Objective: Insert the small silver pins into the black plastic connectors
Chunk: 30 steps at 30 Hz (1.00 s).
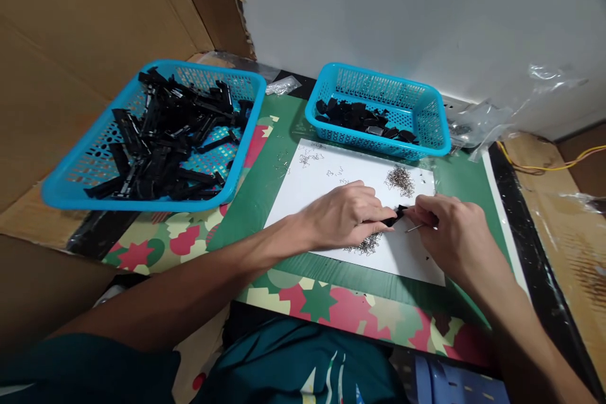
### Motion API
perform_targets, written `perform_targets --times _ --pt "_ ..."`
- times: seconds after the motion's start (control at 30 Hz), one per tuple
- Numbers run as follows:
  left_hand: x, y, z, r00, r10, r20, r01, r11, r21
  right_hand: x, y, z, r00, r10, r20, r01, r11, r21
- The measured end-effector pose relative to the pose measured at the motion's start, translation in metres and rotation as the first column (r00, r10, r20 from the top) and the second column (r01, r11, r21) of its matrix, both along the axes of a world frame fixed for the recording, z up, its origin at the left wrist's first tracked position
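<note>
Over the white sheet (411,259), my left hand (348,214) grips a small black plastic part (392,219) between thumb and fingers. My right hand (449,224) is closed in a pinch at the part's right end. A thin metal rod (414,228) sticks out from the right fingers toward the left; the rest of it is hidden in the hand. Under my left hand lies a pile of tiny metal springs or wire clips (367,245), partly covered. Another such pile (400,180) sits just beyond my fingers.
A large blue basket (156,204) on the left holds many long black plastic parts (161,132). Behind the sheet, a smaller blue basket (379,145) holds small black pieces (353,115). Loose wire bits (310,156) lie on the sheet's far left. Clear plastic bags (483,123) lie at back right.
</note>
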State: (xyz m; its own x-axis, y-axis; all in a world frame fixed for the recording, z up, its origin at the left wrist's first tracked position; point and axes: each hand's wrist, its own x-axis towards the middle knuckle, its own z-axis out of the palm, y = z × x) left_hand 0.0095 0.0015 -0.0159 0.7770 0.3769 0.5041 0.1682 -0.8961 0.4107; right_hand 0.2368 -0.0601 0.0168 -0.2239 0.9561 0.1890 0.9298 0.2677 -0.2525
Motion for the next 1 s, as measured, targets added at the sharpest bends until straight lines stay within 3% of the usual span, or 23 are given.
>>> perform_targets --times 0.27,0.57,0.7,0.77,0.87,1.0 --pt "-0.003 0.001 0.002 1.0 0.017 0.024 -0.017 1.0 -0.016 0.009 0.005 0.013 0.954 -0.145 -0.262 0.104 0.981 -0.163" --pt "-0.005 0.003 0.005 0.999 0.051 -0.011 -0.052 0.997 -0.065 0.016 0.014 0.015 0.843 -0.117 -0.525 0.136 0.991 -0.002" --pt "-0.006 0.002 0.007 0.998 0.061 -0.029 -0.063 0.995 -0.076 0.018 0.015 0.013 0.842 -0.028 -0.539 0.116 0.985 0.13" --pt "-0.006 0.002 0.007 0.998 0.063 -0.026 -0.064 0.996 -0.067 0.017 0.014 0.013 0.836 -0.054 -0.546 0.155 0.978 0.14" --pt "-0.007 0.002 0.007 0.998 0.063 -0.026 -0.064 0.996 -0.059 0.013 0.014 0.01 0.754 -0.133 -0.644 0.204 0.978 0.037" --pt "-0.007 0.002 0.008 0.997 0.057 -0.049 -0.06 0.995 -0.078 0.005 0.016 0.001 0.589 -0.172 -0.789 0.144 0.984 -0.108"
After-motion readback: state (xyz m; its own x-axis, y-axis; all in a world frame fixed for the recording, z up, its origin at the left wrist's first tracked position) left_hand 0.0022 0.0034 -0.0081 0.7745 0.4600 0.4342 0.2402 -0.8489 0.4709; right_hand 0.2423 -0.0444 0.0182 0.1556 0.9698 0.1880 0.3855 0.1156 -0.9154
